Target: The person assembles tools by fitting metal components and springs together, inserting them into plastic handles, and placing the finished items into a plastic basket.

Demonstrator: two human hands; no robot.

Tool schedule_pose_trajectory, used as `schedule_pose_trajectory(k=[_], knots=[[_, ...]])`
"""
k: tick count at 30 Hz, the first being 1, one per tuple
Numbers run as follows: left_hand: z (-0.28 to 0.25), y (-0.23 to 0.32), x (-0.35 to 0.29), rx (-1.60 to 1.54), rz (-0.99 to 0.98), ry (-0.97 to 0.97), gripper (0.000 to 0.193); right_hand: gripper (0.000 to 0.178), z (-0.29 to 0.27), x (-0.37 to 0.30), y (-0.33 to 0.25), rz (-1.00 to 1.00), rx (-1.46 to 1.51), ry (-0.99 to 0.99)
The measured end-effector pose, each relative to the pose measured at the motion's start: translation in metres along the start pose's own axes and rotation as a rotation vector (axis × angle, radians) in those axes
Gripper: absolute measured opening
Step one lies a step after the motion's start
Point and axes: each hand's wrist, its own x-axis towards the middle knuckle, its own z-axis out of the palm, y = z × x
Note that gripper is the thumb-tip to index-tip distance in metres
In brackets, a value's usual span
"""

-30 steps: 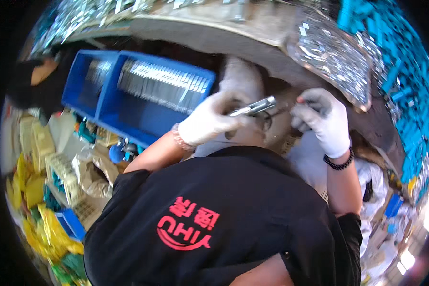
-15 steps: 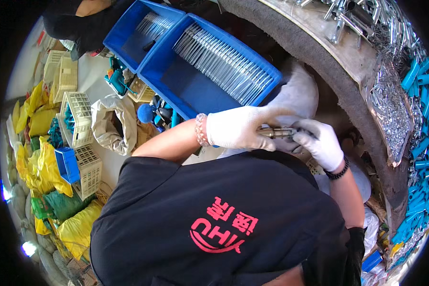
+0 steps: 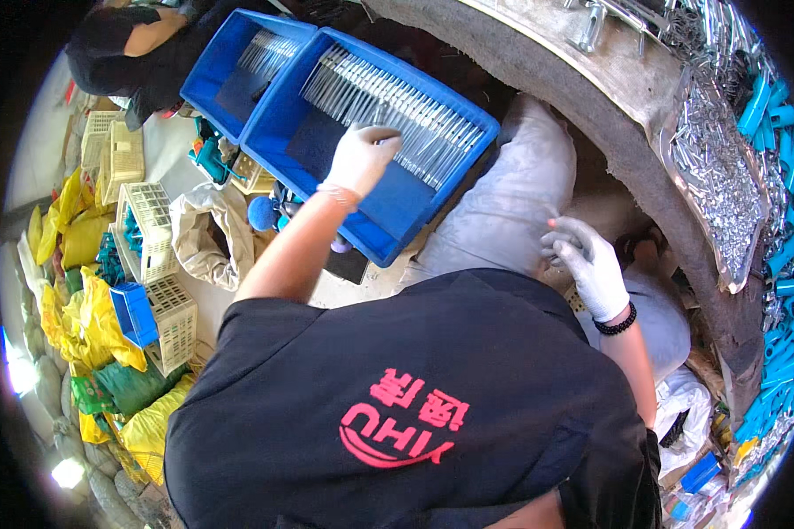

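My left hand (image 3: 360,160), in a white glove, is over the large blue bin (image 3: 397,231). Its fingers are bent close to a row of slim silver metal rods (image 3: 415,110), and what they grip, if anything, is hidden. The rods lie side by side along the far side of the bin. Above my pale grey trouser legs is my right hand (image 3: 588,269), also gloved. Its fingers are loosely curled and apart, one fingertip shows bare, and nothing can be seen in it.
Beside the large bin, a second blue bin (image 3: 225,97) holds more rods. A workbench (image 3: 582,101) curves along the right, heaped with small metal parts (image 3: 715,167) and teal tubes (image 3: 783,353). Cream crates (image 3: 172,322), an open sack (image 3: 205,234) and yellow bags (image 3: 93,313) stand left. Another person (image 3: 115,53) is upper left.
Both hands were together at a metal piece over my lap. My left hand has moved up and left to the rods in the bin; my right stayed near its place, and the metal piece no longer shows there.
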Motion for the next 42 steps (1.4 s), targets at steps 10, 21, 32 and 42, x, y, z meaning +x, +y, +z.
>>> schedule_pose_trajectory(k=[10, 21, 32, 42], knots=[[0.069, 0.002, 0.026, 0.394, 0.087, 0.284, 0.023, 0.027, -0.008, -0.027, 0.015, 0.035, 0.041, 0.197], [0.007, 0.135, -0.075, 0.168, 0.573, 0.089, 0.010, 0.052, 0.010, 0.018, -0.035, -0.801, -0.709, 0.312], [0.048, 0.205, -0.092, -0.034, 0.796, -0.408, 0.017, 0.031, -0.020, -0.043, -0.010, -0.389, -0.302, 0.260], [0.072, 0.206, -0.091, -0.551, 0.192, -0.902, 0.033, 0.011, -0.089, -0.148, 0.012, -0.243, -0.189, 0.891]])
